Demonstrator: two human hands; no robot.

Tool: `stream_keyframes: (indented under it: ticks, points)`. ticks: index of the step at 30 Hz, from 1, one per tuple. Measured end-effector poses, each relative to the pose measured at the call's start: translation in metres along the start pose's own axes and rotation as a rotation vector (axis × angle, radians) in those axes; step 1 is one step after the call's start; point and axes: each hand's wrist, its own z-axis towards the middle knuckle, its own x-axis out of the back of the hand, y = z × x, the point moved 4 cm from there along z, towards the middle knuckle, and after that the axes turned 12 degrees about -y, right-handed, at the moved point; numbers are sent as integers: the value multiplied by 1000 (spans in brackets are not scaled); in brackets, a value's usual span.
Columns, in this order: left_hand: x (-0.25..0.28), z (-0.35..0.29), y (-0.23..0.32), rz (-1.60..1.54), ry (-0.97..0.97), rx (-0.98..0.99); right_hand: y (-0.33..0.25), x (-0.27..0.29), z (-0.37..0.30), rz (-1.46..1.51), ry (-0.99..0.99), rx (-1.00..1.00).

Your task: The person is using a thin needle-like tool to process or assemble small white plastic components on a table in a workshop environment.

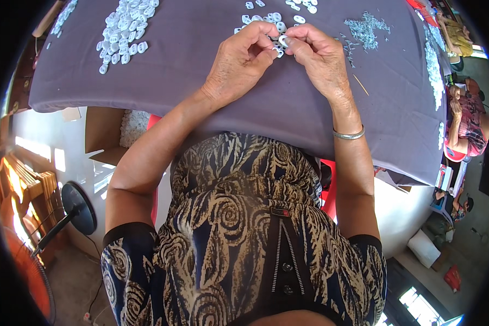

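Note:
Over the middle of the dark table cover (179, 60), my two hands nearly meet at the fingertips. My right hand (323, 60) is closed, pinching a small white plastic piece (282, 41) between thumb and forefinger. Just left of it, my left hand (239, 62) has thumb and fingers pressed together; whatever it holds is too small or hidden to name. Beneath and behind the fingers lie several loose white oval pieces with holes (280, 26). Right of my right hand is a scatter of small thin metal parts (367, 31).
A larger heap of white oval pieces (126, 30) lies at the left. A thin yellowish stick (361, 85) rests near my right wrist. Below the table's left side stands an open cardboard box (100, 130). A fan (30, 271) is at the lower left. Another person (470, 122) sits at the far right.

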Motion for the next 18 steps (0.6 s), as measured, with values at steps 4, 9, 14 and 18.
stream_keyframes:
  ticks: [4, 9, 14, 18]
  points:
    - [-1, 0, 1, 3, -5, -12, 2, 0, 0, -40, -9, 19]
    - [0, 0, 0, -19, 1, -40, 1, -2, 0, -31, -28, 15]
    - [-1, -1, 1, -29, -8, 23, 0, -3, -1, -8, -40, 7]
    - [-1, 0, 1, -56, -1, 1, 2, -4, 0, -23, -29, 32]
